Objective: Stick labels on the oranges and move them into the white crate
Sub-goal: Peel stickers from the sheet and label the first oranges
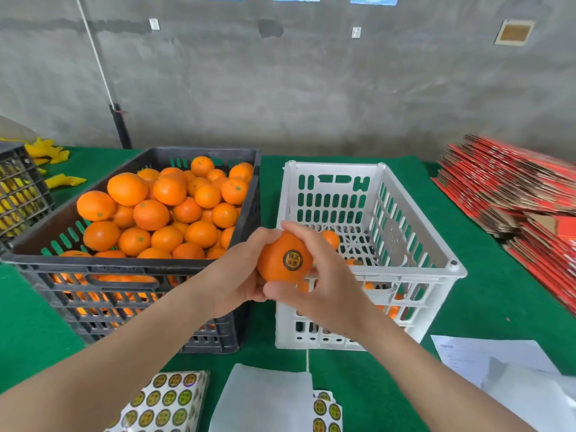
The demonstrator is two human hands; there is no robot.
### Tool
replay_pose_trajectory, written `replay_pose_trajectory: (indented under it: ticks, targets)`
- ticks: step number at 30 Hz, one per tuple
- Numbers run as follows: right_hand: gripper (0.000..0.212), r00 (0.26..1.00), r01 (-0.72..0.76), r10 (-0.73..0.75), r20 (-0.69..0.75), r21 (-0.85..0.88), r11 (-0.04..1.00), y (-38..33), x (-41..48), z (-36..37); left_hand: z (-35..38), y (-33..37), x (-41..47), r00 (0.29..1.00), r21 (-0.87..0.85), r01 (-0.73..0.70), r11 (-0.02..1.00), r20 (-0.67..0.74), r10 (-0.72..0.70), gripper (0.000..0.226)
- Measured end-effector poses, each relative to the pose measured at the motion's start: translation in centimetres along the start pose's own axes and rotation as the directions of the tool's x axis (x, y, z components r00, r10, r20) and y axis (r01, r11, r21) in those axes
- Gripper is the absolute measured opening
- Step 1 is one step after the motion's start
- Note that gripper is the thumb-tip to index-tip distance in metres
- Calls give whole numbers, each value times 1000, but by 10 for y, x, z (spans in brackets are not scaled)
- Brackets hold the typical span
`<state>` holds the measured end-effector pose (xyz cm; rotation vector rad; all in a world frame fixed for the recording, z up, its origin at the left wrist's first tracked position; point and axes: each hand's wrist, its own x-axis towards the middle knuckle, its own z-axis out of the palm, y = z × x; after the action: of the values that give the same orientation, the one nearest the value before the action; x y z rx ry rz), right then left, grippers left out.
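An orange (pixel 277 260) with a round gold label (pixel 293 260) stuck on it is held between both hands, over the near left corner of the white crate (pixel 405 241). My left hand (pixel 240 275) cups it from the left. My right hand (pixel 324 285) grips it from the right, thumb below and fingers over the top. The white crate holds a few oranges (pixel 331 238) at its bottom. Left of it stands a black crate (pixel 131 269) piled with unlabelled oranges (pixel 168 210). Sheets of round labels (pixel 165 403) lie at the near edge.
A green cloth (pixel 486 294) covers the table. White backing sheets (pixel 261 397) and papers (pixel 492 360) lie near me. Red flattened cartons (pixel 514 194) are stacked at the right. Another black crate (pixel 18 191) and yellow scraps (pixel 46 151) sit at the far left. A grey wall stands behind.
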<state>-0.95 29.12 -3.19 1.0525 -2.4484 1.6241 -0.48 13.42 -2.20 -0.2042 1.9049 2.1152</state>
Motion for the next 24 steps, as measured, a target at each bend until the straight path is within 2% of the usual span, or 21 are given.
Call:
replay_pose_trajectory:
  ticks: [1, 3, 5, 7, 8, 9, 11, 13, 14, 19, 22, 24]
  targets:
    - [66, 999, 33, -33, -7, -56, 998, 3, 1, -2, 4, 0, 3, 999, 3, 0, 1000, 44, 0, 41]
    - [59, 998, 43, -48, -51, -96, 994, 9, 15, -17, 11, 2, 6, 995, 46, 3, 999, 102, -8, 60]
    - [50, 993, -4, -13, -120, -136, 991, 25, 42, -45, 12, 4, 12, 999, 128, -16, 992, 53, 10, 70]
    - [50, 979, -187, 161, -124, -238, 953, 55, 77, -76, 8, 2, 15, 999, 189, -41, 981, -22, 46, 66]
    - [52, 956, -292, 283, -77, -353, 889, 75, 91, -89, 5, -2, 15, 998, 194, -35, 980, -42, 44, 62]
    - [55, 921, -334, 389, -1, -512, 791, 96, 103, -98, 2, -6, 14, 998, 191, -14, 981, -50, 24, 59]
    - [61, 820, -228, 541, 187, -761, 608, 137, 117, -103, -5, -20, 12, 998, 213, 43, 976, -60, -31, 52]
    - [66, 712, -106, 629, 312, -837, 536, 163, 124, -97, -14, -35, 12, 992, 269, 115, 956, -83, -95, 45]
    - [69, 681, -77, 649, 338, -849, 523, 172, 126, -94, -19, -42, 12, 985, 303, 160, 939, -112, -131, 41]
    - [76, 687, 37, 634, 354, -889, 456, 196, 136, -90, -37, -87, 14, 962, 538, 270, 798, -191, -196, 22]
    - [93, 638, 75, 666, 387, -892, 446, 198, 134, -87, -47, -118, 15, 939, 632, 343, 695, -216, -267, 24]
    - [97, 616, 63, 677, 404, -881, 469, 196, 132, -86, -53, -138, 16, 920, 720, 381, 580, -233, -315, 39]
